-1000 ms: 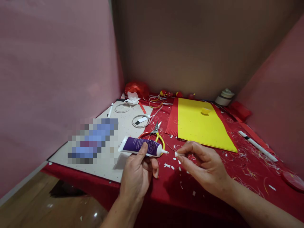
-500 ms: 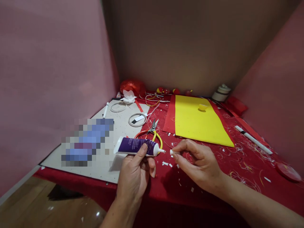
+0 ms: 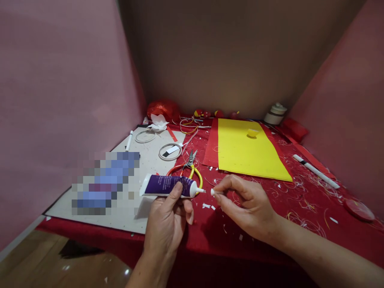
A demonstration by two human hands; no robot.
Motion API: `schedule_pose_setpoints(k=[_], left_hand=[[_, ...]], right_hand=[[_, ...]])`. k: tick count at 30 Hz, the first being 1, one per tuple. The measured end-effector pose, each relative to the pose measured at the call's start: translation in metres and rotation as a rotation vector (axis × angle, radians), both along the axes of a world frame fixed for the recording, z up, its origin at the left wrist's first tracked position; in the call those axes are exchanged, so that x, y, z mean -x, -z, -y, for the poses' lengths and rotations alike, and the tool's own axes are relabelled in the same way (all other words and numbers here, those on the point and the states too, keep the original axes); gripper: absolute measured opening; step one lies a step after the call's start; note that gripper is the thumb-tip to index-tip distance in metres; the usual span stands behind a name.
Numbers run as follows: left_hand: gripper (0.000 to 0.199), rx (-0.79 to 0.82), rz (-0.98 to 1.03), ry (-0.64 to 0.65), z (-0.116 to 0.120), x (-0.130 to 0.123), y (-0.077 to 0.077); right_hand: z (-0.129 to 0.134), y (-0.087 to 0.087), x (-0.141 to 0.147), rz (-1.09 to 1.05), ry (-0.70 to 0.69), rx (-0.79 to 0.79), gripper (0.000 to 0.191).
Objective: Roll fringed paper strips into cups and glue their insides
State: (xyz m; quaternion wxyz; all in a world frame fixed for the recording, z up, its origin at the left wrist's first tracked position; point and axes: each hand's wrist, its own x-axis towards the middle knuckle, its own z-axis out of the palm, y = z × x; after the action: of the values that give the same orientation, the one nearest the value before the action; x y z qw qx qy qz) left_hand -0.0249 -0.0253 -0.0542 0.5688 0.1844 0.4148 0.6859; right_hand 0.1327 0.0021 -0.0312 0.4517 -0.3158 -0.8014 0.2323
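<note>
Head view takes in a red tablecloth (image 3: 270,216) strewn with paper scraps, boxed in by pink and brown walls. At the far left lies a pale speckled board (image 3: 126,208) carrying a blurred-out patch, a white pen (image 3: 129,140) and two thin white rings (image 3: 170,151). Just right of the board, scissors (image 3: 187,170) with orange and yellow handles rest on the cloth. In front of them the left hand (image 3: 168,224) is closed around a purple glue tube (image 3: 169,186), thumb pressed on top, the tube held level above the table edge with its white nozzle aimed to the right. Almost touching that nozzle, the right hand (image 3: 249,208) pinches a small white piece (image 3: 213,192) between thumb and forefinger; whether it is a cap or a scrap is too small to tell. Beyond the right hand a yellow sheet (image 3: 249,154) lies on a stack of red sheets (image 3: 211,150), with a little yellow cup-like object (image 3: 252,133) on top. Farther right sit a roll of tape (image 3: 274,115) near the back wall, a long white stick (image 3: 316,171) and a red lid (image 3: 359,209).
</note>
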Motion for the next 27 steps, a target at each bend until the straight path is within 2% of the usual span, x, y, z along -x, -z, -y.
schedule_pose_setpoints(k=[27], left_hand=[[0.021, -0.014, 0.008, 0.019, 0.0011, 0.0011, 0.0023]], right_hand=[[0.0017, 0.0001, -0.0008, -0.022, -0.013, -0.011, 0.007]])
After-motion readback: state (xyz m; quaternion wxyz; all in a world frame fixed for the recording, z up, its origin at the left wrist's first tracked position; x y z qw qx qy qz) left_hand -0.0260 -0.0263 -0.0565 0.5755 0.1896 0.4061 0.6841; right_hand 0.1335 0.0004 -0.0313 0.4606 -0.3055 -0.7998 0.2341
